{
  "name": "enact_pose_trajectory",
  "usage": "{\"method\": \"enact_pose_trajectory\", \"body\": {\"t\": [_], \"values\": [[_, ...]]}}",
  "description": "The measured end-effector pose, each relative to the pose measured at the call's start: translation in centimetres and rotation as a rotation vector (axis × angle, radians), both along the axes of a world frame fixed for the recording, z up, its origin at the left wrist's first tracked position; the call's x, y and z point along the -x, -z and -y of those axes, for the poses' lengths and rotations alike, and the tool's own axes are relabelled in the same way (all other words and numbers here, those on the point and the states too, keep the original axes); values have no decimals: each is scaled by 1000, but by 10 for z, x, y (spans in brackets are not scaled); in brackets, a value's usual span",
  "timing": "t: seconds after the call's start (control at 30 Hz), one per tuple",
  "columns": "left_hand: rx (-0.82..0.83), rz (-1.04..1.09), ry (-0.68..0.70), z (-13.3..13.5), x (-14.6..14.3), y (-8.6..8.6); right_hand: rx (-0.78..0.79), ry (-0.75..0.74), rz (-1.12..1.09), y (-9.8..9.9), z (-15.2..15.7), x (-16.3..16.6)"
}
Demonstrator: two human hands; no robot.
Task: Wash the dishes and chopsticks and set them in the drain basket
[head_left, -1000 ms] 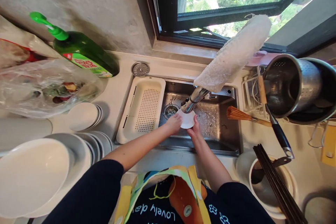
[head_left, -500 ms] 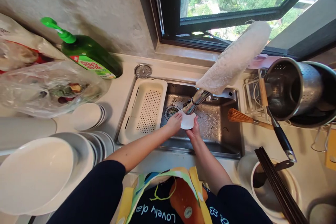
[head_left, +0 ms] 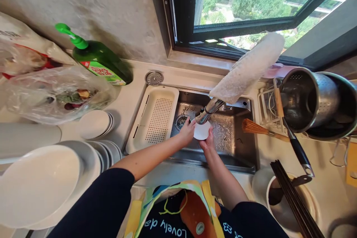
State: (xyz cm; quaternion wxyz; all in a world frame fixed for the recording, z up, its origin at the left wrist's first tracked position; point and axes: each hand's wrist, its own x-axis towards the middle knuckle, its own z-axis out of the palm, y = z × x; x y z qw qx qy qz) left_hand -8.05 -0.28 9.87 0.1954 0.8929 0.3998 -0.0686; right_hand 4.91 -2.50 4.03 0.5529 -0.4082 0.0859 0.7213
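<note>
A pale, mottled concrete wall and a white stone counter (head_left: 134, 78) surround a deep stainless steel sink (head_left: 237, 152), its brushed floor beaded with water, below a black-framed window (head_left: 237, 15) at the top of the frame. Over the middle of the sink, a small white dish (head_left: 202, 131) is held between both hands, just under the tip of a chrome faucet (head_left: 209, 111). The left hand (head_left: 187, 131) presses against the dish's left edge with bent fingers, while the right hand (head_left: 208, 142) pinches its lower rim. A fleecy white cloth (head_left: 248, 68) hangs above the faucet. Left of the sink sits a white perforated plastic drain tray (head_left: 152, 119). At upper left, a green dish soap bottle (head_left: 99, 59) with a pump stands beside a crumpled clear plastic bag (head_left: 58, 96). Stacked white ceramic bowls (head_left: 95, 123) and plates (head_left: 39, 186) fill the lower left. At right, a perforated steel colander (head_left: 309, 100) sits near a bamboo brush (head_left: 259, 128) and dark chopsticks (head_left: 295, 197).
</note>
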Motion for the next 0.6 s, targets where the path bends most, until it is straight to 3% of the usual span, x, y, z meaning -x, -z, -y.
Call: {"method": "enact_pose_trajectory", "body": {"t": [0.1, 0.2, 0.33, 0.5, 0.6], "values": [[-33, 5, 28, 1, -12, 3, -22, 19, -18, 1, 5, 9], [45, -10, 84, 11, -21, 10, 0, -24, 1, 4, 1, 12], [155, 28, 170, 10, -7, 11, -32, -60, 43, 2, -7, 5], [10, 111, -65, 2, 2, 10, -4, -18, 35, -12, -5, 8], [73, 204, -105, 8, -5, 18, -8, -73, 55, -19, -5, 18]]}}
